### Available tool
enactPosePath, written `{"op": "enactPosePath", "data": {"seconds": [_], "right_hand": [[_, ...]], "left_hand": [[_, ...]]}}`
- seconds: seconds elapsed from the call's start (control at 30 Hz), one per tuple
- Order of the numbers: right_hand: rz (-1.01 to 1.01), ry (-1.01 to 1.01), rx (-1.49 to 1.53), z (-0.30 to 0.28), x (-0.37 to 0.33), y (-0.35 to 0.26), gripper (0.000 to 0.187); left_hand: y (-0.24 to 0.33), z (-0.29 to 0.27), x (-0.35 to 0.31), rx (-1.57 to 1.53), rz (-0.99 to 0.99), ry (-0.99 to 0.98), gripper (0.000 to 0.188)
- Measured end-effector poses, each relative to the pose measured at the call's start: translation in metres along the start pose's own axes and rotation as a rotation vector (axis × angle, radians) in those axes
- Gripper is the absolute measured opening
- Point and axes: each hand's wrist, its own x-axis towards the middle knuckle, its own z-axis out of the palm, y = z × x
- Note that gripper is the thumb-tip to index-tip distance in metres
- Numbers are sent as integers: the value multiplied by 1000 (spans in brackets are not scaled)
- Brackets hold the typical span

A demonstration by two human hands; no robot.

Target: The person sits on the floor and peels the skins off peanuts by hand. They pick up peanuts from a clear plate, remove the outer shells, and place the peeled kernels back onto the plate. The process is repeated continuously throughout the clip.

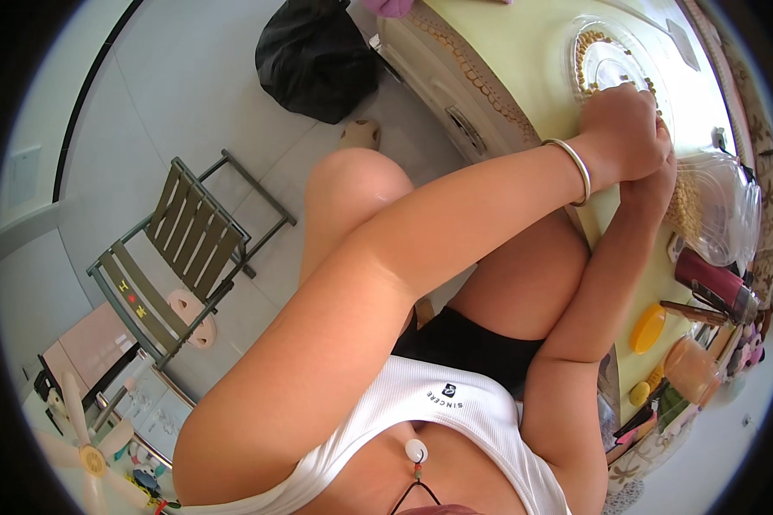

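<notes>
My left hand (620,127), with a pale bangle (586,176) on its wrist, is closed over the near edge of a round clear plastic tray (642,53). Small brown, bead-like pieces (587,53) form a ring inside the tray. My right hand (653,184) meets the left from below, its fingers pinched together against the left fingers. Whatever the two hands grip between them is hidden or too small to make out. Right beside my right hand lies a heap of tan bead-like pieces (684,206), by a clear plastic container (723,206).
Along the pale yellow tabletop (524,47) stand a dark red bottle (711,279), a yellow lid (648,328) and an orange-tinted jar (692,371). A slatted folding chair (196,232), a black bag (316,64) and a fan (93,461) are off to the left.
</notes>
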Motion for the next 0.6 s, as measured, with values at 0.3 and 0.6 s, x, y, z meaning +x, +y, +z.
{"op": "enactPosePath", "data": {"seconds": [0.3, 0.6], "right_hand": [[-117, 19, -284, 9, -5, -3, 28], [-114, -22, -180, 7, -7, -1, 24]], "left_hand": [[-1, -1, -1, -12, 51, 35, 27], [-1, 0, -9, -39, 104, 94, 22]]}}
